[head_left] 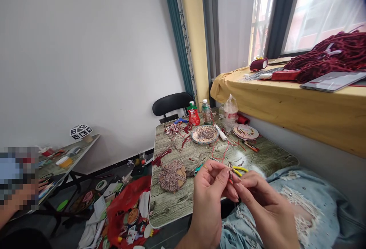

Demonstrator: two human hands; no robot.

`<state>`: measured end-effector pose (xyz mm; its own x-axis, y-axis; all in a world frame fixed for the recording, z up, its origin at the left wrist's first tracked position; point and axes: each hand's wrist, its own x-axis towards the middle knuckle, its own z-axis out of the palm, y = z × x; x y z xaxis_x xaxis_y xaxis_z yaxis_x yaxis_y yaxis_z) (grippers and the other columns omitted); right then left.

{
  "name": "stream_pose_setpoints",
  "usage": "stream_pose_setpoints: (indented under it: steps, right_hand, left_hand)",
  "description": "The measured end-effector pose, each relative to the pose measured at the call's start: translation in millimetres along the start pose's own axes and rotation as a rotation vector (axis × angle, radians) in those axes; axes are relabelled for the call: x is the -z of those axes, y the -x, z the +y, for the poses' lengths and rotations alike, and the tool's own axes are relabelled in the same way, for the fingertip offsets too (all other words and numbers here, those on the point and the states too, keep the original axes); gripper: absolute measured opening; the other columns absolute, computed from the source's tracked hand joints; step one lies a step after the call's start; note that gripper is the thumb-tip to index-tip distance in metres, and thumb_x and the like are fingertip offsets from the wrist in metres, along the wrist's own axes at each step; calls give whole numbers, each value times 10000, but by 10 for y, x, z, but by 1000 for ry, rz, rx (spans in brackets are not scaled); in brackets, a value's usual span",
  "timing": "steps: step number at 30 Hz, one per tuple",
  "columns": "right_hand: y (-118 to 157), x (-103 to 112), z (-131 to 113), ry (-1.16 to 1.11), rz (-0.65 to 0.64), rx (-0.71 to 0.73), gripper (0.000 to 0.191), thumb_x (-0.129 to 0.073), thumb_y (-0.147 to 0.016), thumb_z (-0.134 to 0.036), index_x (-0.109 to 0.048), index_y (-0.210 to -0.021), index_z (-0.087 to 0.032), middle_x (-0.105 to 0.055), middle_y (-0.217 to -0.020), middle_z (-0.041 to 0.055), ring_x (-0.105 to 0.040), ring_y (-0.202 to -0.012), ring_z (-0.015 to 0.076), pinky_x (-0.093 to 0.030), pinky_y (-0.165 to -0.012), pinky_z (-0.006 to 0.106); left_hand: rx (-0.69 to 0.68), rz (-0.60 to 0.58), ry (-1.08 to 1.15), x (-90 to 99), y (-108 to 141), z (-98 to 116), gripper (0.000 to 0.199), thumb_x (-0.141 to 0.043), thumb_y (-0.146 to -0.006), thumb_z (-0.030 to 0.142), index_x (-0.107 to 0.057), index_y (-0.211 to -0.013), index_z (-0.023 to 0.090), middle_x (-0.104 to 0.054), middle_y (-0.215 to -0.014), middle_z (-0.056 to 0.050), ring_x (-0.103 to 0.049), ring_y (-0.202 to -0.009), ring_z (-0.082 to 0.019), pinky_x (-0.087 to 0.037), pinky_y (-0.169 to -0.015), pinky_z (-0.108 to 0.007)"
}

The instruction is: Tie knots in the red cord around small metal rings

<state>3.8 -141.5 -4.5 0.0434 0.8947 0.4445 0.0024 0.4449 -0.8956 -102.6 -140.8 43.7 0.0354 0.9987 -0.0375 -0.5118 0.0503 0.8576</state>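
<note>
My left hand (213, 188) is closed in a pinch above the near edge of the wood-grain table (168, 212). My right hand (264, 207) pinches too, its fingertips meeting the left ones. Between them shows a small piece of red cord (230, 181), mostly covered by the fingers. A thin red strand (225, 153) runs from the table up behind my left hand. Just beyond the hands lie yellow-handled pliers (239, 169). Left of my left hand is a card wound with speckled cord (172, 176).
A round tray (204, 134) holds small loose bits. Behind it stand a red pouch (193, 115) and a plastic bottle (206, 112). Dark red cord (328, 54) is heaped on the yellow-covered sill (257, 96). Clutter fills a red bag (117, 203) on the floor. Another person's arm (20, 195) is at left.
</note>
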Motion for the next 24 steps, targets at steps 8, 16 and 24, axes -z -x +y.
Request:
stream_pose_setpoints:
  steps: [8, 16, 24]
  right_hand:
    - [-206, 101, 6, -449, -334, -332, 363, -498, -853, -409, -531, -1172, -240, -603, -665, 6, -555, -551, 144, -466, -494, 249]
    - [-366, 235, -91, 234, -390, -149, 248, -518, -850, -378, -610, -725, -185, -597, -668, 12, -557, -638, 160, -471, -578, 262]
    - [-352, 323, -65, 291, -408, -163, 266, -460, -879, -397, -591, -766, -195, -542, -650, -13, -498, -594, 135, -413, -517, 224]
  left_hand:
    - [-16, -42, -170, 72, -56, -14, 141, -574, -800, 259, -515, -731, 151, -519, -520, 44, -442, -413, -60, -383, -438, -177]
    - [9, 30, -310, 168, -129, 40, 142, -644, -730, 261, -657, -740, 120, -598, -533, 1, -522, -479, -90, -436, -500, -197]
    - [-27, 68, -370, 186, -123, 70, 100, -615, -739, 195, -675, -743, 115, -640, -557, -10, -573, -509, -101, -465, -521, -198]
